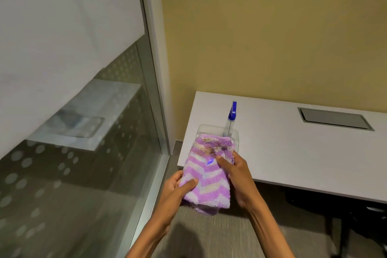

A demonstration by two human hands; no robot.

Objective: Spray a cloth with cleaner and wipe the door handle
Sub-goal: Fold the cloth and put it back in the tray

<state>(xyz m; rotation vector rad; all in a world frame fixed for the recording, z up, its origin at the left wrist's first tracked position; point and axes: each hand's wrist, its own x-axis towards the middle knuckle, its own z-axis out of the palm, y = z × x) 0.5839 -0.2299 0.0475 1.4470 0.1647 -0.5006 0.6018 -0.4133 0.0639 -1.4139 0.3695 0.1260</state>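
Note:
I hold a folded purple-and-white zigzag cloth [206, 176] with both hands, just off the near left corner of a white desk. My left hand [178, 189] grips its lower left edge, thumb on top. My right hand [235, 176] grips its right side, thumb pressed on the fabric. A clear spray bottle with a blue nozzle [230, 120] stands upright in a clear plastic tray [237, 135] on the desk, right behind the cloth. No door handle is in view.
The white desk [293, 153] has a grey cable hatch [335, 120] at the back right. A glass panel with a frosted dot pattern [73, 153] and metal frame [155, 90] fills the left. A yellow wall stands behind, grey carpet below, and dark chair parts under the desk.

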